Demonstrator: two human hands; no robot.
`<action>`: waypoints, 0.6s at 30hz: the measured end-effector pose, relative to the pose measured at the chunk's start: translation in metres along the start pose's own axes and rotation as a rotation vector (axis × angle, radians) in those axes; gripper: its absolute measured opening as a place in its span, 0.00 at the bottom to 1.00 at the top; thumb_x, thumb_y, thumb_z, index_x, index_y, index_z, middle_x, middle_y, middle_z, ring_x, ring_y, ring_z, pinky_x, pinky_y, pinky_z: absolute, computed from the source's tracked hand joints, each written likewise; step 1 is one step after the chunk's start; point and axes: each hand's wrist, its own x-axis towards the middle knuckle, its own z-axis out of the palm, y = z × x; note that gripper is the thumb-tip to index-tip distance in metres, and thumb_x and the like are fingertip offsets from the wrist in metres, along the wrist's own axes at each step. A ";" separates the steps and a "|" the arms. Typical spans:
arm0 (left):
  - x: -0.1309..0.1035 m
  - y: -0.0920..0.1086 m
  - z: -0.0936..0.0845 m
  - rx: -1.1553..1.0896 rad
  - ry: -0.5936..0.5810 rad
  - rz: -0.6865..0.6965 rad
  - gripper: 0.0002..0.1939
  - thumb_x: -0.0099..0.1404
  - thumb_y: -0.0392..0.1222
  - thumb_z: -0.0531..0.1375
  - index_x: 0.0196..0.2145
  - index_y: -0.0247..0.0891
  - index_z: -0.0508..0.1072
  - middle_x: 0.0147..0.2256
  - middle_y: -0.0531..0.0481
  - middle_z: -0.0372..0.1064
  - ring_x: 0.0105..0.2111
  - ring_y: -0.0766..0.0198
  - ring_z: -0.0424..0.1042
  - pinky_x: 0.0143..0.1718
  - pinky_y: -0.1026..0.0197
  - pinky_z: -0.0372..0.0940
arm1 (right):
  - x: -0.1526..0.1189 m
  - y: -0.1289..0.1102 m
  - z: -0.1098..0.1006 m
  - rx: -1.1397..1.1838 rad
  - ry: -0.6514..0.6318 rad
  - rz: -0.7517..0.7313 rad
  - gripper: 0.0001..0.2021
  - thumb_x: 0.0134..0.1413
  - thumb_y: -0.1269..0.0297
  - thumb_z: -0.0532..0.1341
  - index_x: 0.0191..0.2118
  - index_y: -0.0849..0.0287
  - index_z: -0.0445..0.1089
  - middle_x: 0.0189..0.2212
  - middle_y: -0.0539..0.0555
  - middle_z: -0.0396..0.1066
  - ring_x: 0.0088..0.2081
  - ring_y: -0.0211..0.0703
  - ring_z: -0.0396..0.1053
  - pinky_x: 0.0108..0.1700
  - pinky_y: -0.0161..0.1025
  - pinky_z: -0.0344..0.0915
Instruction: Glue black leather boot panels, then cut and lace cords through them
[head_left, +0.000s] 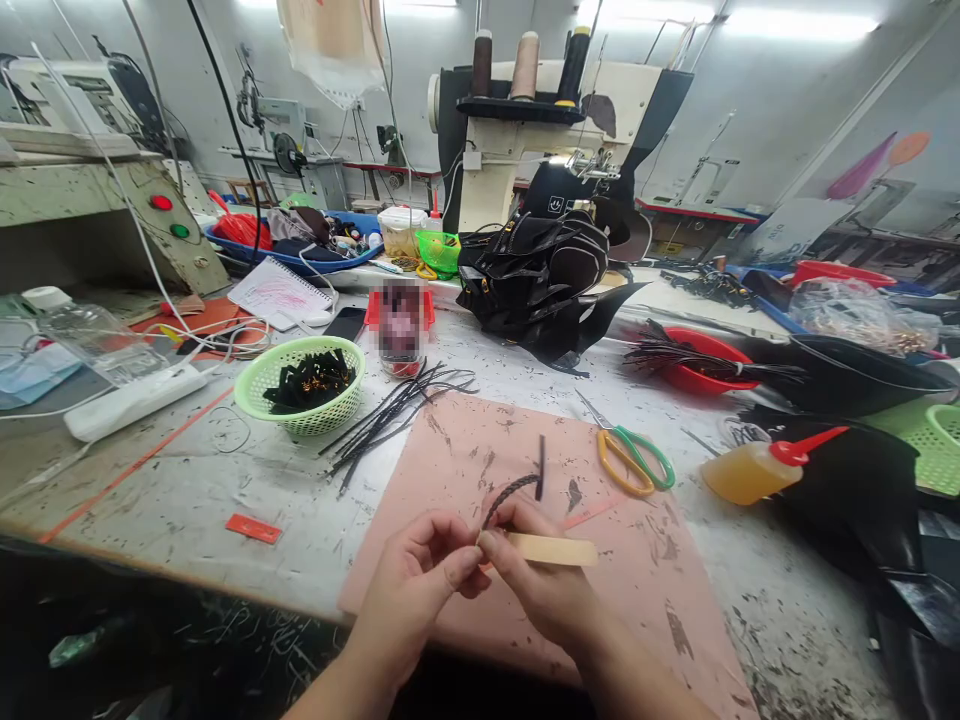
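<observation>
Pinching the braid [510, 490], left hand [426, 562] and right hand [536, 580] hold its near end, apt, I judge, for something light and pliant.

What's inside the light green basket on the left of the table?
A heap of small black-and-gold pieces. The basket's floor, and anything beneath the heap, is covered.

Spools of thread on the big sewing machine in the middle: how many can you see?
3: on the sewing machine's black tray, a brown spool left, a beige spool centre and a black spool right. Others could be hidden behind.
</observation>
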 end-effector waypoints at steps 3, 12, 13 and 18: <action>-0.001 0.002 0.001 0.027 -0.025 -0.017 0.14 0.46 0.46 0.68 0.22 0.34 0.70 0.19 0.53 0.69 0.20 0.70 0.67 0.24 0.69 0.61 | 0.003 -0.004 -0.004 -0.052 0.000 -0.031 0.05 0.49 0.63 0.57 0.28 0.58 0.65 0.26 0.52 0.67 0.30 0.40 0.65 0.33 0.37 0.62; -0.002 0.001 0.001 -0.234 -0.264 -0.242 0.16 0.48 0.44 0.67 0.35 0.36 0.74 0.14 0.56 0.63 0.11 0.76 0.58 0.13 0.73 0.50 | 0.015 -0.006 -0.018 0.156 -0.288 -0.239 0.06 0.52 0.64 0.56 0.29 0.58 0.69 0.26 0.51 0.65 0.32 0.39 0.64 0.35 0.36 0.62; -0.001 0.000 0.000 -0.241 -0.287 -0.258 0.19 0.48 0.44 0.67 0.39 0.37 0.74 0.13 0.56 0.63 0.10 0.76 0.57 0.13 0.73 0.49 | 0.015 -0.006 -0.018 0.160 -0.302 -0.243 0.06 0.53 0.64 0.56 0.30 0.58 0.69 0.27 0.51 0.65 0.32 0.39 0.64 0.35 0.36 0.62; -0.001 0.000 -0.001 -0.192 -0.245 -0.245 0.12 0.47 0.46 0.67 0.24 0.35 0.74 0.16 0.52 0.68 0.13 0.73 0.64 0.16 0.72 0.55 | 0.011 -0.009 -0.016 0.132 -0.258 -0.237 0.05 0.54 0.63 0.55 0.31 0.57 0.65 0.28 0.51 0.63 0.31 0.38 0.64 0.33 0.36 0.62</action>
